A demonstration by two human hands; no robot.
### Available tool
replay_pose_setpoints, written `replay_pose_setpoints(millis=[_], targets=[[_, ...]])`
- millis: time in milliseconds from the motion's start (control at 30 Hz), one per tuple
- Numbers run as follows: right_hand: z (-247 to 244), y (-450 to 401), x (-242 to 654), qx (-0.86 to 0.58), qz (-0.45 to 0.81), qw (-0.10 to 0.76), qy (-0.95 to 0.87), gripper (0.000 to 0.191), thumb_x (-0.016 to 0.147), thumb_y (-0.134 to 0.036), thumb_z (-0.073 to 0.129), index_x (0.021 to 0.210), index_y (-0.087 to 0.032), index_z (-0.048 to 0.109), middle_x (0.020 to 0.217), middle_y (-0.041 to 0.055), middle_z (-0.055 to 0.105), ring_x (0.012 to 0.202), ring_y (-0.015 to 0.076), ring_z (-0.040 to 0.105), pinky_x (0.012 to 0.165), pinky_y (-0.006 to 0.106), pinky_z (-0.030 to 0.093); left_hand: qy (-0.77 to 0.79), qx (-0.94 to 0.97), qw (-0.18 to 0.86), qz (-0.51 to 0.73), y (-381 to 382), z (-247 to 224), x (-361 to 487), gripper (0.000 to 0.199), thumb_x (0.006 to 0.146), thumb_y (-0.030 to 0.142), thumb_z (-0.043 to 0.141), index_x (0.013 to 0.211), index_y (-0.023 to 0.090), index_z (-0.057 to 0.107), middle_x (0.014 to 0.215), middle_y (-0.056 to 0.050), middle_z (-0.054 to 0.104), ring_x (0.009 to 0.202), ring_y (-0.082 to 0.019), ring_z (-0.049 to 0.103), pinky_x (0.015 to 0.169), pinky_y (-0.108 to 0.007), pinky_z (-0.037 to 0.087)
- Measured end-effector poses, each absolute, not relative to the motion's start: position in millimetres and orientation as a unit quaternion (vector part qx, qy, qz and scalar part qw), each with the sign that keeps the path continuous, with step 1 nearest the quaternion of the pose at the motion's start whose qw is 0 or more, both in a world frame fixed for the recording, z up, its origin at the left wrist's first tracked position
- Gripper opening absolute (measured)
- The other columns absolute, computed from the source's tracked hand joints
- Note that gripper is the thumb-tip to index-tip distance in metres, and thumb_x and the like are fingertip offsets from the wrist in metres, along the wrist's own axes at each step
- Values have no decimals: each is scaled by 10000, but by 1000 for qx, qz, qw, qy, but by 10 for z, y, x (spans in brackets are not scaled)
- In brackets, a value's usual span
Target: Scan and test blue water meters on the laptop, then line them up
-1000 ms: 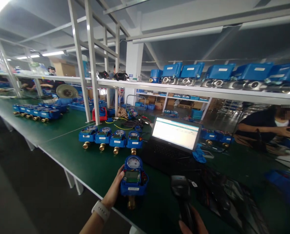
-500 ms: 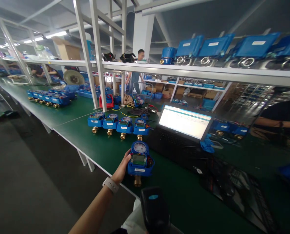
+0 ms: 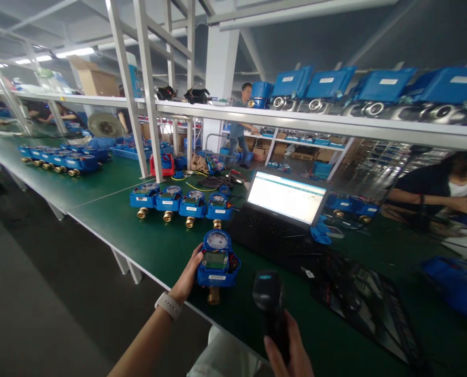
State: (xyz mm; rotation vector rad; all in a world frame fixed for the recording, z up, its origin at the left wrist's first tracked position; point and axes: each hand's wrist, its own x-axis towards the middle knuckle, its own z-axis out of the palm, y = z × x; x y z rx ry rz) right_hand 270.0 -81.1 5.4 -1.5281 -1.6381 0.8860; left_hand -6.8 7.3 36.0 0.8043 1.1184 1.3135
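Note:
A blue water meter (image 3: 216, 262) with a round dial, a small display and a brass pipe end stands on the green bench, near its front edge. My left hand (image 3: 186, 275) grips the meter's left side, thumb near the display, other fingers hidden behind it. In my right hand (image 3: 290, 348) is a black barcode scanner (image 3: 268, 293), held by its handle to the right of the meter, apart from it. Several similar meters (image 3: 193, 205) stand in a row just behind, brass ends facing me.
Right of the meters sits an open laptop (image 3: 286, 198) with a lit screen. A mouse (image 3: 349, 296) lies on a dark mat (image 3: 382, 309). Overhead, a shelf (image 3: 217, 110) bears larger blue meters (image 3: 329, 86). A co-worker (image 3: 433, 191) sits across at the right.
The scanner has moved up and right, bringing my right hand into view. My left hand stays on the meter. The whole view has shifted slightly, and the person in the background has moved right.

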Motion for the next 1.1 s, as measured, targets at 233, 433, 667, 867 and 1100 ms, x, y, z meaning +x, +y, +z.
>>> replay_pose_setpoints(millis=[233,433,667,867,1100], targets=[[143,-180,3154,-681,127,269,-669,574,860,-450,447,1346,-163,553,1227,147,664,1139,310,639,1002,452,515,482,341,580,561,55,415,-77,967,782,701,620,1533,194,283,1292,-196,623,583,-154,599,401,-239,432],[193,89,3562,-685,66,278,-670,599,902,-600,424,1312,-196,592,1283,122,628,1198,301,586,999,461,508,487,318,582,568,65,368,-112,1018,710,722,684,1518,206,344,1254,-173,669,579,-177,619,406,-257,440],[-44,610,4351,-724,-80,274,-628,581,854,-502,469,1293,-145,600,1352,157,577,1209,348,560,1048,512,456,502,297,558,589,56,446,-45,1028,649,721,731,1476,194,424,1109,-137,740,476,-155,581,344,-250,404],[-184,618,4418,-753,-53,255,-604,512,891,-409,433,1337,-208,584,1404,114,544,1177,292,596,1010,450,497,502,269,555,607,36,468,-27,1033,567,690,808,1425,214,487,1129,-114,753,441,-125,569,342,-239,443],[-91,615,4335,-780,-65,230,-578,502,897,-301,474,1373,-170,565,1411,162,516,1194,308,582,1037,449,469,479,224,593,607,129,333,-139,1165,509,604,872,1489,194,393,940,-109,796,713,-327,731,437,-305,525]])
